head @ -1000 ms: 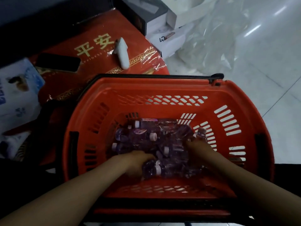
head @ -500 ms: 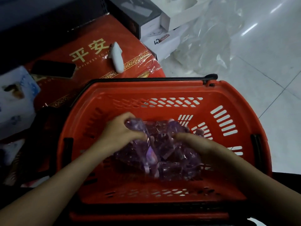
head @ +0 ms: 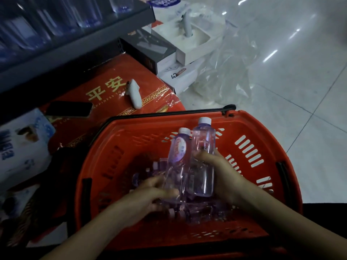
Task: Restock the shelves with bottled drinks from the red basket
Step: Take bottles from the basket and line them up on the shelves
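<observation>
The red basket (head: pixel 262 132) sits on the floor in front of me with several clear purple-tinted bottles (head: pixel 189 212) lying in its bottom. My right hand (head: pixel 223 177) grips a clear bottle with a white cap (head: pixel 203 147), held upright above the basket. My left hand (head: pixel 150 194) holds the base of a second, labelled bottle (head: pixel 178 149) that leans against the first one. A dark shelf (head: pixel 75 44) at the upper left carries several clear bottles (head: pixel 90 14).
A red gift box (head: pixel 112 87) with gold lettering lies beyond the basket, with a black phone (head: pixel 69 108) and a white device (head: pixel 134 93) on it. White and black boxes (head: pixel 187 44) and crumpled clear plastic (head: pixel 225 72) lie on the tiled floor. A blue-white carton (head: pixel 20 147) stands at left.
Both hands have lifted two bottles out of the pile and stood them upright above the basket. My view has tilted up, and the shelf with bottles has come into sight.
</observation>
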`<act>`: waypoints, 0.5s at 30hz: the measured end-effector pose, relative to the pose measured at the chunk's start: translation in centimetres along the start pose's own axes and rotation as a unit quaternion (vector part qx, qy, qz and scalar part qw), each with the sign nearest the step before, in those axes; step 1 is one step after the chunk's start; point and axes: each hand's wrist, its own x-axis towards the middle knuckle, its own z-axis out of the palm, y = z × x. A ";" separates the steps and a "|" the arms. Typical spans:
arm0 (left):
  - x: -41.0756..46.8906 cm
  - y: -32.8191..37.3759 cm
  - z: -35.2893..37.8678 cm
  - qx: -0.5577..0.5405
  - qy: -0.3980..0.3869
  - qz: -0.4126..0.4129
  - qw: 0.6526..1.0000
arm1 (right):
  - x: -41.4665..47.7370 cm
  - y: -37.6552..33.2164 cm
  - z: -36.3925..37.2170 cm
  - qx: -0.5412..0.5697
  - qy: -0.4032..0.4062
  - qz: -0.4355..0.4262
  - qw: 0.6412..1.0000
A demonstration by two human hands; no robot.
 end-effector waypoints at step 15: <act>-6.5 10.3 -2.6 0.106 0.037 0.161 0.981 | -2.3 -5.1 4.6 -0.247 -0.026 -0.207 0.946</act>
